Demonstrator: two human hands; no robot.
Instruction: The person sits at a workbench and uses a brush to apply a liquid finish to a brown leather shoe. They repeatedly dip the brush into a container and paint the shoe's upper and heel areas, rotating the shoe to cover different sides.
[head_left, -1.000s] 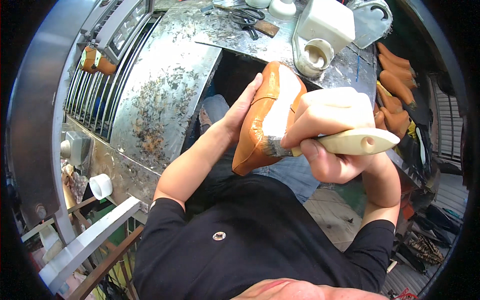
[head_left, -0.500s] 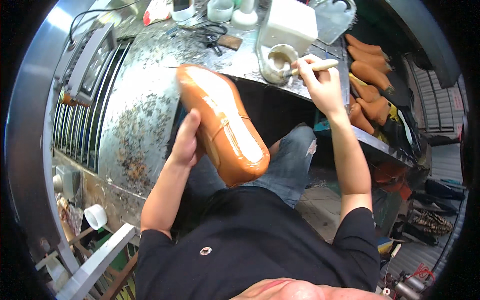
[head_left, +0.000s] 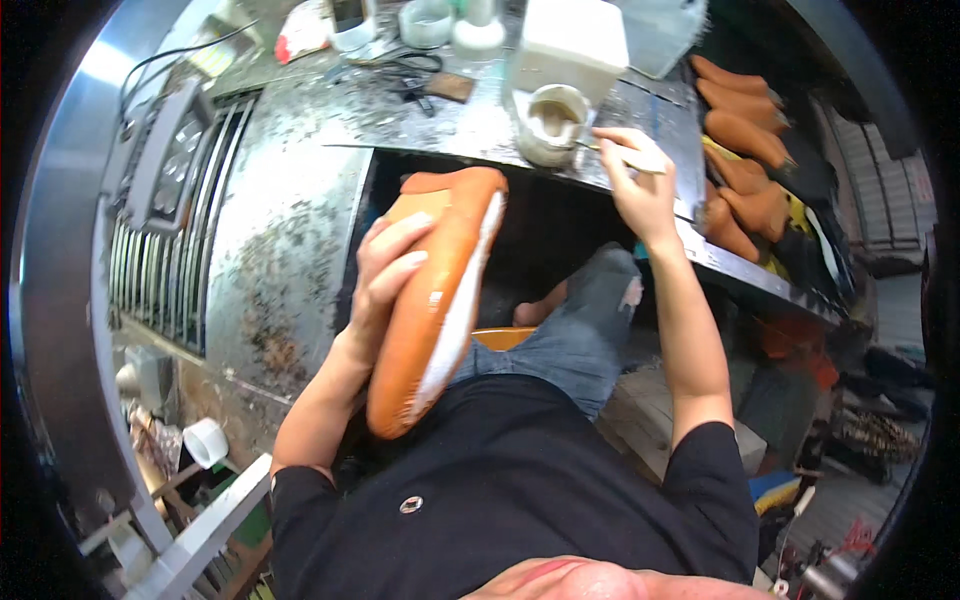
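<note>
A tan-orange shoe (head_left: 432, 305) with a pale sole edge is in my left hand (head_left: 385, 270), whose fingers wrap over its side. It is tilted on edge above my lap, with its upper turned toward the left. My right hand (head_left: 642, 195) is closed around the light handle of a brush (head_left: 645, 158). The brush's tip points left toward a round pot (head_left: 552, 130) with whitish contents at the table's front edge. Whether the bristles touch the pot is hard to make out.
Behind the pot stands a white block-shaped container (head_left: 570, 45). Scissors (head_left: 415, 75) and a brown block (head_left: 450, 87) lie on the stained metal table (head_left: 280, 200). Several tan shoe-shaped pieces (head_left: 745, 138) are on the right. A lamp (head_left: 170, 155) stands at the left.
My left hand has turned the shoe from its shiny bottom onto its side and brought it lower and closer to me. The brush has moved slightly lower beside the pot.
</note>
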